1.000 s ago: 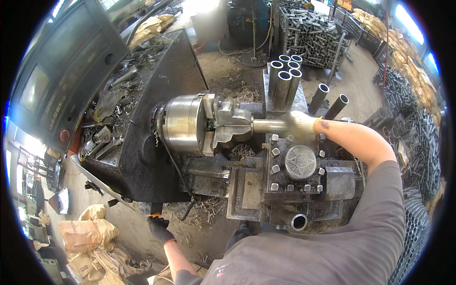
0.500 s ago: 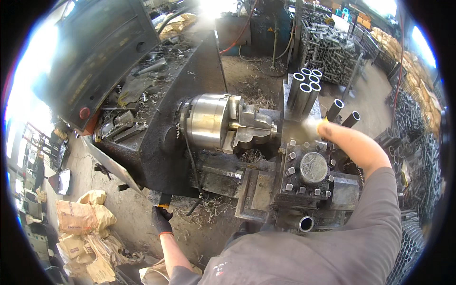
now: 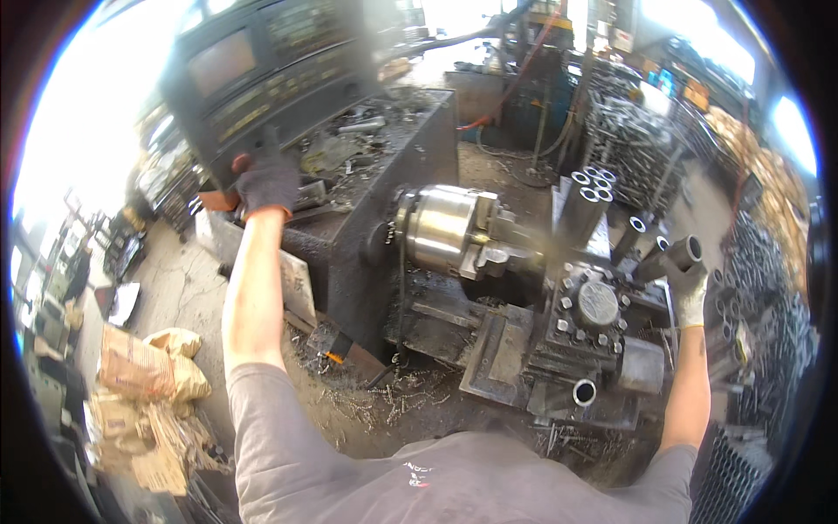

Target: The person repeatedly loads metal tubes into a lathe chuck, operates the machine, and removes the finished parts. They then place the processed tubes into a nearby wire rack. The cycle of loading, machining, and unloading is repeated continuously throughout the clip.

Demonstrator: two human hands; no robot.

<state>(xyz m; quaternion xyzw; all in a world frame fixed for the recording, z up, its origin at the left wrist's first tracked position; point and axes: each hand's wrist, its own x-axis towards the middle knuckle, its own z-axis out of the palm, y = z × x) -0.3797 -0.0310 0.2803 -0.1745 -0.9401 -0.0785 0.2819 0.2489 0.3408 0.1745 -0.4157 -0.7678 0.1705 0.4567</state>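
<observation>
My right hand [image 3: 689,290], in a pale and grey glove, is closed around a dark metal tube [image 3: 678,259], near its open upper end, so the tube is on the right side of the machine, beyond the tool post [image 3: 599,303]. This tube is tilted, with its round mouth toward the upper right, and its lower part points toward the left. Just beside it are two other single tubes [image 3: 628,242], also leaning in my view. My left hand [image 3: 268,185], in a dark glove with an orange cuff, is raised at the lower edge of the control panel [image 3: 279,105], very near to a red button [image 3: 241,163]. This hand is blurred, so I cannot tell if its fingers are wide or narrow, nor if they touch the panel. Between my two arms is the shiny round chuck [image 3: 441,229] of the lathe, and its front part is blurred. Behind the tool post, a close group of tubes [image 3: 583,214] stands upright with the mouths up. On the near side of the tool post, one more tube end [image 3: 584,393] shows its dark opening. Curly metal shavings [image 3: 406,397] lie on the floor below the machine, and brown paper sacks [image 3: 135,362] are at the lower left, well apart from my hands.
</observation>
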